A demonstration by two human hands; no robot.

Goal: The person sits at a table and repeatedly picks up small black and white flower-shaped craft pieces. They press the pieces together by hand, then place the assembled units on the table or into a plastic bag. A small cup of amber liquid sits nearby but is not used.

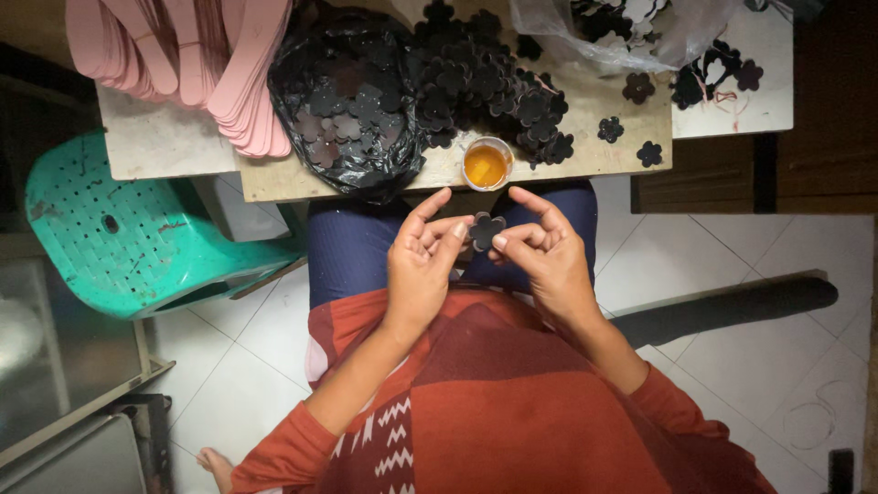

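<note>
Head view, hands: I see both hands raised over my lap, just below the table edge (274, 178).
Left hand (422, 265): fingers curled, thumb and fingertip pinching the left side of a small black flower cutout (486, 230).
Right hand (541, 256): narrow pinch on the cutout's right side, index finger lifted above it.
Cutout position: between the two hands, touching both sets of fingertips, held flat toward me, I judge for close inspection.
Small cup of amber liquid (487, 165): on the table edge just above the hands, within easy reach.
Pile of black flower cutouts (485, 91): behind the cup.
Black plastic bag (343, 101): holds more cutouts.
Pink foam strips (197, 59): stacked far left.
</note>
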